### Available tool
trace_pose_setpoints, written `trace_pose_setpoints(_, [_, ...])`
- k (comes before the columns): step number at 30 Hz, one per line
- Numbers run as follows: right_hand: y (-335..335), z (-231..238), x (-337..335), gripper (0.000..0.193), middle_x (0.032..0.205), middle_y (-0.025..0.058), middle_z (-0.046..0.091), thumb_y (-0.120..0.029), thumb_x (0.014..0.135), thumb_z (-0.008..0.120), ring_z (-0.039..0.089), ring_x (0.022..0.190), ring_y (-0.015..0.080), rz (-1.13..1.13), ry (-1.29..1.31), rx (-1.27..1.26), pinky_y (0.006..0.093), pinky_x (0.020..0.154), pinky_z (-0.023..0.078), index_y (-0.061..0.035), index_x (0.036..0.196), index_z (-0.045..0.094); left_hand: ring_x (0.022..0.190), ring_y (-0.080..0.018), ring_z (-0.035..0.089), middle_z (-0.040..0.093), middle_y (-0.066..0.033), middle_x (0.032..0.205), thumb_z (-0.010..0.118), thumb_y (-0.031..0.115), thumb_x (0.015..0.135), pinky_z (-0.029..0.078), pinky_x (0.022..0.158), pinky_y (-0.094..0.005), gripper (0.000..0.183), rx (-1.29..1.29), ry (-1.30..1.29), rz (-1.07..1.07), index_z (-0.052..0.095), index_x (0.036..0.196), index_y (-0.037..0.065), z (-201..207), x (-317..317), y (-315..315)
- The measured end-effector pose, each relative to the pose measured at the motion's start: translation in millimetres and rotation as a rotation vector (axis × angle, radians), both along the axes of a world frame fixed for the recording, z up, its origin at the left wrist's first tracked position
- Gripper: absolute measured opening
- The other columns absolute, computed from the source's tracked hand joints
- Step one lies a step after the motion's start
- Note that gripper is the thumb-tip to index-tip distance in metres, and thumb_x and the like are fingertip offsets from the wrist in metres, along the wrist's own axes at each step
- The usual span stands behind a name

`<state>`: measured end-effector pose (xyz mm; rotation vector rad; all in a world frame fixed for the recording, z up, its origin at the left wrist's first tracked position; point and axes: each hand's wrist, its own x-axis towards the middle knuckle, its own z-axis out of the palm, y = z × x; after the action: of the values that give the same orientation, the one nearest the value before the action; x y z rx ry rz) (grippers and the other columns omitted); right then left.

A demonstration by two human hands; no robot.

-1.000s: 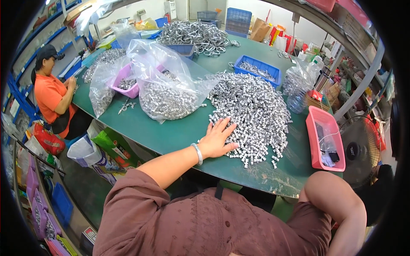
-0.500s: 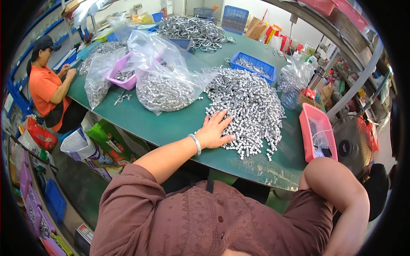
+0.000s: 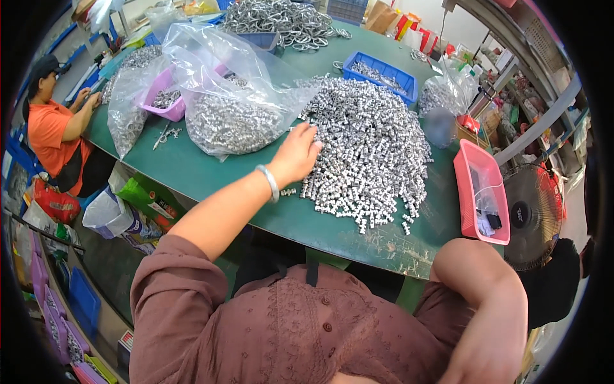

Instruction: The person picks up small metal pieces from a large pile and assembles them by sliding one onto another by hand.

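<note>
A broad heap of small silver metal pieces point(image 3: 368, 153) lies on the green table point(image 3: 224, 192) before me. My left hand point(image 3: 297, 152), with a pale bangle at the wrist, rests at the heap's left edge. Its thumb and fingers are apart and touch the outermost pieces; no piece shows in its grasp. A few loose pieces point(image 3: 289, 191) lie beside the wrist. My right forearm point(image 3: 489, 326) bends down at the lower right, and its hand is out of view.
Left of the heap stands a big clear plastic bag point(image 3: 233, 125) of metal pieces, beside a purple basket point(image 3: 171, 110). A blue tray point(image 3: 409, 97) sits behind the heap. Rightward are a pink basket point(image 3: 465, 192) and a fan point(image 3: 527, 214). A person in orange point(image 3: 51, 134) works at far left.
My left hand has moved left and away from me, from the heap's near side to its left edge. My right forearm has swung lower. The view has shifted slightly.
</note>
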<state>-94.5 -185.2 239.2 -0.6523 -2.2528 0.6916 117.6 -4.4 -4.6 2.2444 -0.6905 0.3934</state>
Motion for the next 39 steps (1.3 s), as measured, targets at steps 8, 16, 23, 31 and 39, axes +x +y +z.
trace_pose_setpoints(8, [-6.2,-37.5,8.9,0.026,0.096,0.0121,0.056,-0.022,0.087,0.047,0.052,0.097,0.0298,0.010,0.239,-0.114,0.0428,0.087,0.040,-0.0004,0.096,0.057,0.108,-0.0404,0.045,0.046,-0.0288,0.116,0.046,0.009,0.082,0.037,0.093,-0.0395,0.038,0.387,0.207,0.189,0.045,0.115,-0.008,1.5,32.4,-6.6])
trace_pose_setpoints(16, [-39.1,-90.0,68.9,0.036,0.103,0.0154,0.059,-0.022,0.083,0.059,0.055,0.101,0.0310,-0.764,0.170,-0.123,0.0395,0.084,0.045,0.0036,0.108,0.055,0.095,-0.0358,0.053,0.055,-0.0202,0.101,0.048,-0.002,0.074,0.042,0.085,-0.0377,0.035,0.433,0.093,0.009,0.055,0.107,-0.003,9.4,12.4,10.9])
trace_pose_setpoints(23, [-44.5,-186.1,153.6,0.025,0.088,0.0118,0.060,-0.010,0.076,0.060,0.055,0.087,0.0306,-1.903,-0.348,-0.184,0.0392,0.077,0.044,-0.0035,0.100,0.059,0.085,-0.0350,0.054,0.055,-0.0184,0.091,0.053,-0.001,0.072,0.044,0.076,-0.0396,0.031,0.422,0.070,0.085,0.058,0.102,0.004,0.0,9.7,18.9])
trace_pose_setpoints(31, [-17.4,-219.3,181.7,0.014,0.085,0.0096,0.057,-0.008,0.073,0.057,0.055,0.089,0.0286,-2.092,-0.669,-0.212,0.0380,0.075,0.046,-0.0077,0.086,0.059,0.076,-0.0086,0.051,0.049,-0.0003,0.087,0.052,-0.003,0.080,0.044,0.065,-0.0223,0.038,-0.615,0.749,-0.156,0.048,0.118,0.001,13.3,-23.6,21.4])
trace_pose_setpoints(39, [-24.8,-218.3,176.3,0.007,0.082,0.0112,0.056,-0.010,0.076,0.055,0.054,0.083,0.0309,-2.123,-0.430,-0.139,0.0410,0.072,0.044,-0.0048,0.081,0.054,0.079,-0.0116,0.052,0.053,-0.0032,0.091,0.054,0.001,0.082,0.044,0.072,-0.0237,0.041,-1.100,1.013,-0.420,0.043,0.122,-0.001,34.1,-55.9,19.5])
